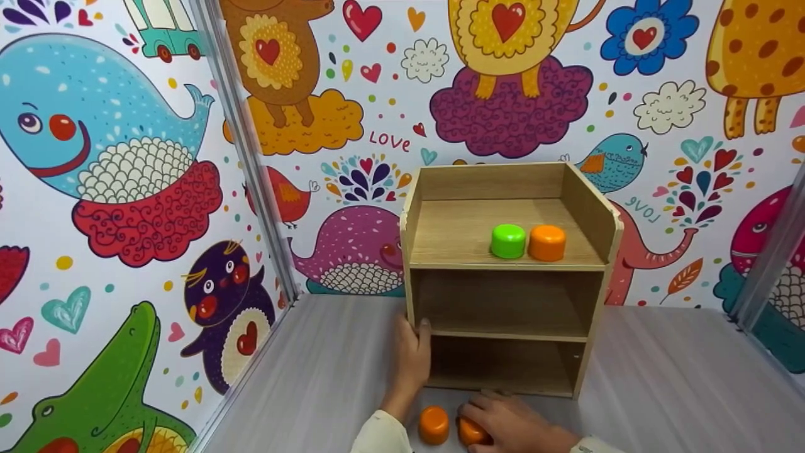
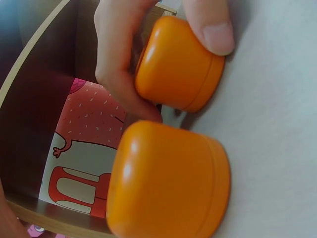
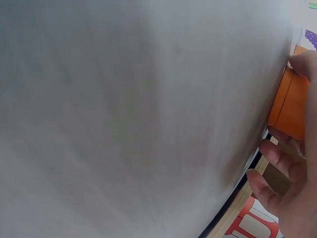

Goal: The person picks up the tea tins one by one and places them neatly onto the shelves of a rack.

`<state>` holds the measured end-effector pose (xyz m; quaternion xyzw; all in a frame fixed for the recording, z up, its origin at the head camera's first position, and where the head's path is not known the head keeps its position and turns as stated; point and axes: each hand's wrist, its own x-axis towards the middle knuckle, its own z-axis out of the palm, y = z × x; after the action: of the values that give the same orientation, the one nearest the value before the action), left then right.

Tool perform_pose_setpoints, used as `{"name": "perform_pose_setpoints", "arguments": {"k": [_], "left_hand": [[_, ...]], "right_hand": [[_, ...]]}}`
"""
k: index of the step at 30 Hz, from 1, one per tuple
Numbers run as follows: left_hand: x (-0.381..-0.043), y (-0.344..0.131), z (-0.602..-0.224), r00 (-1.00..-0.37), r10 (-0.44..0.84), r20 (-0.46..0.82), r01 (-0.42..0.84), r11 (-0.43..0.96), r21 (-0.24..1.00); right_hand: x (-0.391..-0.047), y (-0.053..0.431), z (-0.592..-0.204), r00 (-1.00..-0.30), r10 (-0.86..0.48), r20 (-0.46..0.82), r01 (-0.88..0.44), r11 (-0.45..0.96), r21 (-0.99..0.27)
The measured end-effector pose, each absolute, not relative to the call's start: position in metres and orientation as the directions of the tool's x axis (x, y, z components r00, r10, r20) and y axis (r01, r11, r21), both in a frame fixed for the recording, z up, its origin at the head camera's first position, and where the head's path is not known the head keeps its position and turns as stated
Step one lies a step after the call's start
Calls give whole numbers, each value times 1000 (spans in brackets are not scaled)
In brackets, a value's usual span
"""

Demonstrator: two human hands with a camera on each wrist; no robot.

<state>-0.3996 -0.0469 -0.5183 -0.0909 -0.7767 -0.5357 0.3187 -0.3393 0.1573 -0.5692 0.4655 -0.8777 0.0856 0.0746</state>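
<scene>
My left hand (image 1: 412, 355) holds the left side panel of a small wooden shelf unit (image 1: 508, 267), its thumb along the front edge. On the floor in front of the unit, my right hand (image 1: 512, 421) grips an orange rounded cylinder (image 1: 471, 433). In the left wrist view, thumb and fingers lie on opposite sides of that cylinder (image 2: 181, 64), which has a seam near its base. A second orange cylinder (image 1: 434, 425) stands just left of it, untouched. On the unit's top board are a green cylinder (image 1: 508, 241) and another orange cylinder (image 1: 547, 243), side by side.
The unit has two lower compartments, the middle one (image 1: 503, 302) and the bottom one (image 1: 503, 362). Behind it stands a wall (image 1: 390, 135) printed with cartoon animals. A similar printed panel (image 1: 126, 189) closes the left side, meeting the grey wood-grain surface (image 1: 314, 371).
</scene>
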Motion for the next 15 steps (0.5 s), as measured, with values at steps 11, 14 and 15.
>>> {"name": "perform_pose_setpoints", "arguments": {"k": [11, 14, 15], "left_hand": [[-401, -48, -518, -768, -189, 612, 505, 409, 760], [-402, -48, -518, -759, -173, 628, 530, 395, 750], [-402, -49, -518, -756, -173, 632, 534, 397, 747]], "right_hand": [[-339, 157, -571, -520, -812, 266, -840, 542, 11], [-338, 159, -570, -522, -812, 261, -837, 547, 27], [-338, 160, -570, -531, -810, 249, -832, 554, 26]]}}
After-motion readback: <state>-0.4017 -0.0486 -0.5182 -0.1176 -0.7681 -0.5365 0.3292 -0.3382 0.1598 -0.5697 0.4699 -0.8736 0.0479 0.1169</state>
